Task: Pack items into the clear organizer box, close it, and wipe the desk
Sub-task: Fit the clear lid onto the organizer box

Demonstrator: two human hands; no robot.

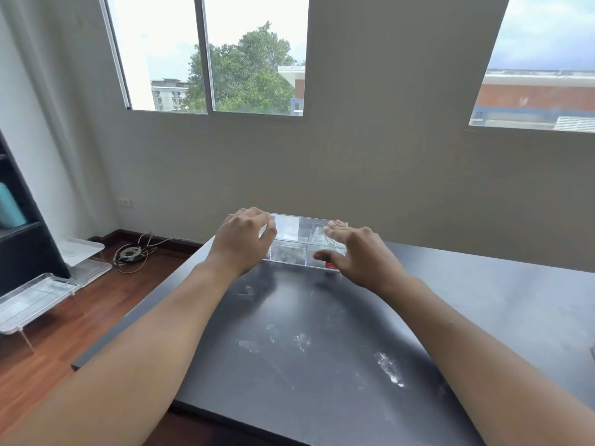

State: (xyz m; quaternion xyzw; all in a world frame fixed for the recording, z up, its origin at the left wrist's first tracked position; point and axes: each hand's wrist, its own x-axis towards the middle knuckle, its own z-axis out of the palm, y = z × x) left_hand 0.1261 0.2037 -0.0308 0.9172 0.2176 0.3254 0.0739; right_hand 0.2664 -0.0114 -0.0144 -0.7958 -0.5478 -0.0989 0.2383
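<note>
Desk [322,349]: nearest us, lower centre, smeared white.
Organizer box [299,243]: centre frame, long axis left-right.
Left hand [241,243]: we curl fingers over its left end.
Right hand [351,255]: spread, gripping right end.

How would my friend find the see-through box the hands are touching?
Look at the big black desk under the windows. At its far edge, near the wall, sits the clear organizer box, between the left hand and the right hand. It is the only see-through thing on the desk, with dividers inside and a small red sticker.
</note>
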